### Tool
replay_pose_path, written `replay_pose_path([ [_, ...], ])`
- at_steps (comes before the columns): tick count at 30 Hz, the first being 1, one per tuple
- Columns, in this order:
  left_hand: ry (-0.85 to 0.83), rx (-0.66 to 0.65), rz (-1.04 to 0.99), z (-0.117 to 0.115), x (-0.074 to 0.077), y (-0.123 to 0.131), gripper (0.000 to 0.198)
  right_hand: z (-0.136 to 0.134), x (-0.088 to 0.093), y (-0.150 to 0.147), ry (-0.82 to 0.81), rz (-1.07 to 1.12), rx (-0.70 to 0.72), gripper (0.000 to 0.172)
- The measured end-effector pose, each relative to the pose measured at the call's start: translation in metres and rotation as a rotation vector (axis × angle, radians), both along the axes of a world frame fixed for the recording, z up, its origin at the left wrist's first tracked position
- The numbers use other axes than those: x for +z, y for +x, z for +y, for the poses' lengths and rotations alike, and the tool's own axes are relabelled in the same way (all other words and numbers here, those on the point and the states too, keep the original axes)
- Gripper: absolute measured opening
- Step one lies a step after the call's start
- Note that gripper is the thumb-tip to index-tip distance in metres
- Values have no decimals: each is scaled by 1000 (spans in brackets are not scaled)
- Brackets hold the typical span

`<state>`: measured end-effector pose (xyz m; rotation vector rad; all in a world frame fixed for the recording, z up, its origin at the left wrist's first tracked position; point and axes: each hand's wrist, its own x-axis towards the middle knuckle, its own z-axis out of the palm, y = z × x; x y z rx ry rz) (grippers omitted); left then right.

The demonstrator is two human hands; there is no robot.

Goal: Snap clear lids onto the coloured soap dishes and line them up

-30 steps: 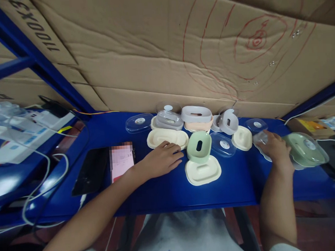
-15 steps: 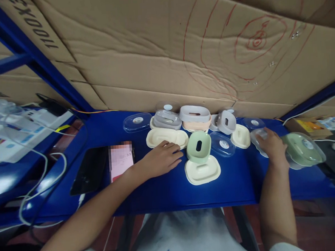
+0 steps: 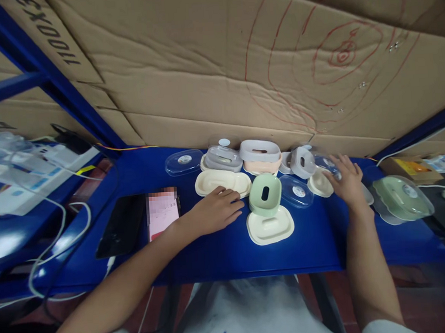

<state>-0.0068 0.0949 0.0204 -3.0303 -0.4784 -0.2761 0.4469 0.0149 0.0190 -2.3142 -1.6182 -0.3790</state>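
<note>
My left hand (image 3: 219,210) rests palm down at the front edge of a long cream tray (image 3: 216,181), fingers a little apart, holding nothing. Right of it, a green box with a slot (image 3: 273,199) stands against a cream base (image 3: 270,227). My right hand (image 3: 346,179) has its thumb and fingers at the right edge of a clear lid (image 3: 325,163), which is tilted above a small cream base (image 3: 320,183). Partly hidden behind that hand lies a small greyish piece (image 3: 367,195). A loose clear lid (image 3: 296,191) lies between the hands.
Grey boxes (image 3: 224,158) and a lilac box on a peach one (image 3: 259,150) stand at the back, by the cardboard wall (image 3: 171,69). A lidded green box (image 3: 401,196) is at right. At left are a phone (image 3: 163,215), a black tablet (image 3: 120,225) and cables.
My right hand has left the small greyish piece and moved up and left to the clear lid, which has shifted left and tilted. My left hand has stayed in place.
</note>
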Motion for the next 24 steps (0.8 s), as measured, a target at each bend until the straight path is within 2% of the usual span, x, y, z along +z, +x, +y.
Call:
replay_pose_path([
  [3,7,3,-6,0,0,0,16,-12,1,10,-68,98,-283,64],
  [5,10,-8,3,0,-1,0,16,-19,0,19,-161,155,-396,72],
  [8,7,-8,9,0,-3,0,15,-23,-2,28,-260,206,-451,61],
  [11,-6,-5,-8,2,-4,0,15,-23,-2,28,-291,216,-472,51],
  [14,-20,-13,-14,2,-4,0,16,-23,3,22,-243,198,-502,50],
  [16,-20,-11,-7,2,-4,0,16,-23,7,14,-141,156,-529,58],
  [18,-12,-8,0,2,-3,0,17,-19,9,3,-42,109,-472,60],
  [22,-1,-10,-9,1,-3,0,15,-4,11,-23,24,37,-127,48],
  [24,1,-6,-18,1,-3,0,14,-4,15,-30,75,-12,-21,48],
])
